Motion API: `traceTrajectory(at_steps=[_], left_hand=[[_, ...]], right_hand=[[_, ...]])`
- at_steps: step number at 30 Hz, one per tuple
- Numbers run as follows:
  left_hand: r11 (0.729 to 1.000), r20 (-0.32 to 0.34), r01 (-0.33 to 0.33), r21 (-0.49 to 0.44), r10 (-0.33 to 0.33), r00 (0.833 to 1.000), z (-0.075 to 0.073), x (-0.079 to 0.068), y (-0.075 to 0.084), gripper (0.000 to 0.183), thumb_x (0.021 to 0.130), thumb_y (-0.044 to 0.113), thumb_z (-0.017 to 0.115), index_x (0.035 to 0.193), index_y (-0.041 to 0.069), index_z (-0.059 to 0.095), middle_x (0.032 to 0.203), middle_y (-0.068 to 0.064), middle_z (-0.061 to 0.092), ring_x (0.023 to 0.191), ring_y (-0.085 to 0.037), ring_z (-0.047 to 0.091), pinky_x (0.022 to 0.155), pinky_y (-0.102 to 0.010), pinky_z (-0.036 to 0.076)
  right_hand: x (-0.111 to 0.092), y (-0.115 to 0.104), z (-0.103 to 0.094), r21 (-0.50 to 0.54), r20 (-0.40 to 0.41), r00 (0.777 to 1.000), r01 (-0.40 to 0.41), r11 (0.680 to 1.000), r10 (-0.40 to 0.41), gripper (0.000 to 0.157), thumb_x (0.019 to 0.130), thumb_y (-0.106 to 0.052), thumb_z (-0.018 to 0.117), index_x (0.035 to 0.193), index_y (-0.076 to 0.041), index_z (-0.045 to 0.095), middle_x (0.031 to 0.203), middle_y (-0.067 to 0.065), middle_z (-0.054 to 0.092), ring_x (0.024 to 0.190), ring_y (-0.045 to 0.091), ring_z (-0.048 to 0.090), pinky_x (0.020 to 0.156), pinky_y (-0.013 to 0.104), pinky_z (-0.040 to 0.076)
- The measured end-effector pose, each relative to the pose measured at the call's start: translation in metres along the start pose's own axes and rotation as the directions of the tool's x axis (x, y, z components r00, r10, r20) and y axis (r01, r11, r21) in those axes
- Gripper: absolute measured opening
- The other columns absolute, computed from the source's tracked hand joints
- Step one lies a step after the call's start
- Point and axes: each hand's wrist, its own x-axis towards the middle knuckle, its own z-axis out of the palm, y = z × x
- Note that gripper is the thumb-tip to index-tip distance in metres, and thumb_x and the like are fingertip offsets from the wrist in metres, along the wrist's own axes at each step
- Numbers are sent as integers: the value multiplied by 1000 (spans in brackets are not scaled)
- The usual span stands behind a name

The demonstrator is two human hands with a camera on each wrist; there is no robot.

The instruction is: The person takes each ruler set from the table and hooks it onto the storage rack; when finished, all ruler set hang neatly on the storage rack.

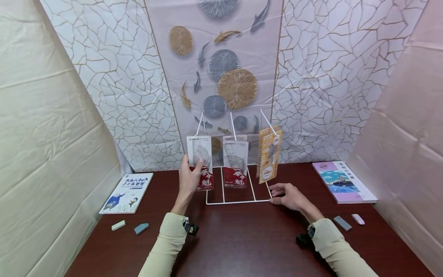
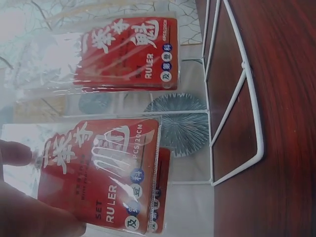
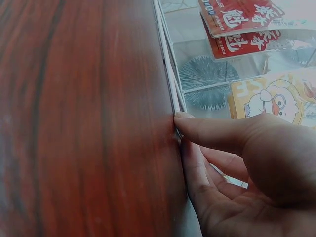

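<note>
A white wire display rack stands on the table with ruler set packs hanging from its hooks. My left hand grips the left ruler set pack, thumb on its front; another pack shows behind it in the left wrist view. In the rack's middle hangs a second red-and-white ruler set pack, one more behind it. Yellow cartoon packs hang at the right, tilted. My right hand pinches the front right corner of the rack's base wire between thumb and fingers, as the right wrist view shows.
On the left lie a white book, a pale eraser and a blue eraser. To the right are another book, a grey eraser and a white-pink eraser. Patterned cloth walls enclose the table.
</note>
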Motion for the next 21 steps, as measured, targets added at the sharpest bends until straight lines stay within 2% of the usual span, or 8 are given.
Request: traceTrajectory(at_steps=[5,8,12,18,19,21], left_hand=[[1000,1,-12,-16,12,1000,2,1,-3,34,96,37,66,118,13,57,105,-9,65,92,-20,62,77,-37,51],[999,24,-34,-39,35,999,1,0,-5,35,97,38,66,120,13,57,106,-9,67,91,-19,63,76,-34,52],[997,62,-50,-67,54,997,-2,-2,-8,38,97,37,66,124,12,57,110,-11,69,92,-24,66,76,-32,54],[992,115,-12,-128,27,993,-8,-4,-17,41,98,38,64,129,13,55,118,-13,67,101,-38,66,80,-50,57],[992,118,-9,-128,25,993,-10,-5,-19,40,98,39,64,127,13,56,117,-13,67,101,-37,66,80,-49,57],[995,105,-19,-96,29,994,-14,-6,-25,38,99,43,61,121,13,58,109,-13,68,95,-31,63,77,-41,56]], right_hand=[[0,0,0,1,0,1000,-5,1000,5,51,83,-14,82,129,0,64,107,15,73,102,28,69,84,27,52],[0,-1,0,4,-1,1000,-8,1000,8,50,84,-14,81,129,0,64,107,15,73,102,28,69,83,27,52],[0,-2,1,3,5,1000,-8,1000,8,50,84,-14,80,129,1,64,108,16,73,102,28,69,84,27,52],[1,-2,2,5,7,1000,-10,1000,9,48,85,-13,80,128,1,64,109,16,73,102,27,69,84,28,52],[2,-2,3,7,11,1000,-8,1000,8,48,85,-13,79,129,1,64,109,16,73,102,27,69,84,28,52],[2,-1,3,9,19,1000,-4,1000,4,48,86,-13,79,129,2,63,110,17,73,102,27,69,84,28,52]])
